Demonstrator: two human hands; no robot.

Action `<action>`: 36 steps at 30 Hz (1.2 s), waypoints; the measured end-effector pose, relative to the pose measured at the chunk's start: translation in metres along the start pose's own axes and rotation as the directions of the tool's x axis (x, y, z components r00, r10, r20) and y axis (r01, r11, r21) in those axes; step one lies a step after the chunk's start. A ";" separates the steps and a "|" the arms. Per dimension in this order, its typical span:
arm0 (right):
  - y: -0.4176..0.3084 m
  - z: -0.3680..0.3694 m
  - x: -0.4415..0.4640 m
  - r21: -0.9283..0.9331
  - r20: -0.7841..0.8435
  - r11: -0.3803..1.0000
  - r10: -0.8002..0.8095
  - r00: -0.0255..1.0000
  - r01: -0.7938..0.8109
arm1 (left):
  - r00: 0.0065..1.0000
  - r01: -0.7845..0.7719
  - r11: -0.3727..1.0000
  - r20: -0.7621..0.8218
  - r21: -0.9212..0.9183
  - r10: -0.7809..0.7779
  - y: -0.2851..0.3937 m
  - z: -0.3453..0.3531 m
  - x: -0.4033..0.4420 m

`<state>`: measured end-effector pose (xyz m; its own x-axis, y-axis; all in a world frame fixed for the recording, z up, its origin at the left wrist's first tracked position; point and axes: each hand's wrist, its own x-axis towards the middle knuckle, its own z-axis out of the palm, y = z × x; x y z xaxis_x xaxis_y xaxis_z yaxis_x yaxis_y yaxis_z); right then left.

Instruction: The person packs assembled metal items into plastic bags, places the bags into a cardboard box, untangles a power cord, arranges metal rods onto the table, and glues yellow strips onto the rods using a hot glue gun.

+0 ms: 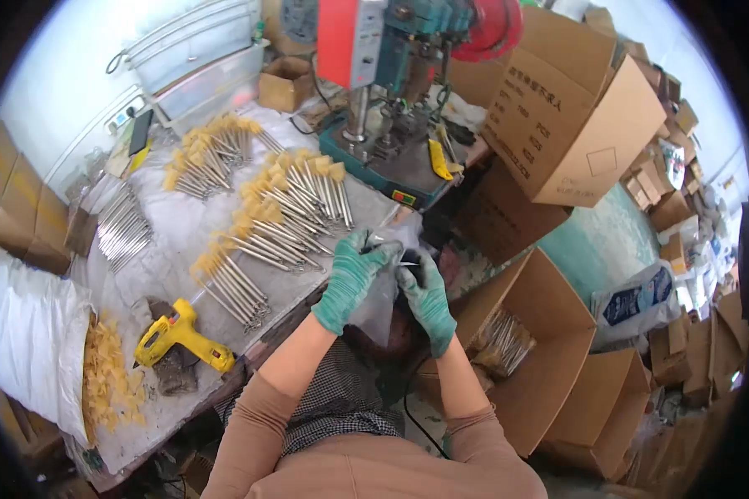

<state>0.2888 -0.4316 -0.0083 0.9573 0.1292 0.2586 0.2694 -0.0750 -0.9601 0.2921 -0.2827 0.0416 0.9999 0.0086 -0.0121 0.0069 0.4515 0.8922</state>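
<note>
Closed in a pinch, two gloved hands hold one clear plastic bag (379, 314): the left hand (349, 281) grips it near the top, and the right hand (425, 293) has its thumb and fingers gathered at the bag's upper edge. What lies between the fingertips is too small to tell. The bag hangs just off the table's edge, above the lap.

On the table (162, 413), metal rods with yellow tips (295, 204) lie in roughly three clusters that partly run together, the rods overlapping too much to count. One bundle of bare metal rods (125, 230) lies farther left. Nearer the person are one yellow glue gun (179, 337), resting on its side, and one white sack (29, 320) with many yellow pieces (108, 378) spilling from its mouth.

At the far end stand one press machine (374, 154), with one yellow-handled tool (438, 159) on its base, and one small open box (286, 83). To the right are three larger open cartons: one tilted and printed (549, 116), one holding metal rods in a bundle (549, 333), and one beside it (601, 407).
</note>
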 end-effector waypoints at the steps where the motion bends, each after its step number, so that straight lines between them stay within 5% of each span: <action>1: -0.014 0.009 0.000 0.080 0.020 0.997 0.016 1.000 -0.017 | 1.000 -0.022 1.000 -0.015 0.005 0.022 0.009 -0.003 -0.008; 3: -0.028 0.028 0.004 0.077 -0.029 0.994 -0.069 0.997 0.071 | 0.997 0.068 0.995 0.018 0.066 -0.070 0.026 -0.008 -0.027; 7: -0.042 0.040 -0.002 0.185 0.015 0.981 0.056 0.998 -0.058 | 0.988 -0.132 0.980 -0.065 0.151 0.143 0.044 -0.041 -0.058; 8: -0.043 0.043 -0.003 0.097 0.015 0.995 -0.019 1.000 0.018 | 0.989 0.016 1.000 -0.149 -0.004 -0.016 0.054 -0.059 -0.068; 9: -0.046 0.050 -0.003 0.012 0.023 0.995 -0.098 0.995 0.098 | 0.977 -0.110 0.984 -0.196 -0.137 0.082 0.060 -0.082 -0.075; 10: -0.062 0.058 -0.004 0.114 0.014 0.992 -0.058 0.998 0.056 | 0.950 -0.245 0.934 -0.255 -0.259 0.178 0.072 -0.093 -0.082; 11: -0.057 0.067 -0.004 0.045 0.110 0.986 -0.167 0.980 0.163 | 0.815 -0.436 0.887 -0.485 -0.152 0.317 0.081 -0.097 -0.082; 12: -0.051 0.075 -0.004 -0.013 0.207 0.962 -0.266 0.942 0.274 | 0.797 -0.456 0.879 -0.505 -0.140 0.333 0.097 -0.101 -0.095; 14: -0.066 0.093 0.004 0.156 0.431 0.942 -0.337 0.837 0.298 | 0.627 -0.442 0.844 -0.568 0.304 0.533 0.126 -0.107 -0.121; 16: -0.086 0.114 0.037 0.172 0.496 0.950 -0.314 0.810 0.262 | 0.552 -0.488 0.810 -0.605 0.323 0.574 0.144 -0.113 -0.138; 19: -0.088 0.174 0.100 0.178 0.437 0.983 -0.127 0.891 0.053 | 0.515 -0.322 0.884 -0.721 0.339 0.464 0.165 -0.116 -0.172; 21: -0.035 0.226 0.169 0.105 0.402 0.931 -0.361 0.841 0.350 | 0.533 -0.330 0.894 -0.723 0.303 0.441 0.170 -0.127 -0.179; 23: -0.007 0.265 0.234 -0.254 0.407 0.901 -0.231 0.884 0.352 | 0.566 -0.362 0.874 -0.669 0.323 0.482 0.171 -0.147 -0.181; 25: 0.010 0.288 0.290 -0.617 0.439 0.671 -0.142 0.887 0.412 | 0.563 -0.340 0.860 -0.650 0.381 0.511 0.183 -0.155 -0.184; 26: 0.026 0.297 0.313 -0.610 0.429 0.675 -0.158 0.889 0.414 | 0.562 -0.312 0.849 -0.637 0.427 0.527 0.190 -0.157 -0.184; 28: 0.061 0.316 0.357 -0.806 0.314 0.550 0.079 0.946 0.221 | 0.577 -0.260 0.801 -0.578 0.540 0.577 0.199 -0.166 -0.184; 30: 0.089 0.335 0.387 -0.833 0.290 0.547 0.308 0.906 0.081 | 0.592 -0.207 0.738 -0.519 0.642 0.617 0.214 -0.175 -0.182; 36: 0.066 0.406 0.377 -0.784 0.206 0.613 0.407 0.890 -0.098 | 0.649 0.018 0.887 -0.681 0.461 0.340 0.249 -0.197 -0.159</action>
<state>0.6251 0.0141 -0.0171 0.9400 0.2884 -0.1823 0.1530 -0.8339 -0.5303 0.1325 0.0041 0.1772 0.6423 0.7663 -0.0115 0.0303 -0.0104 0.9995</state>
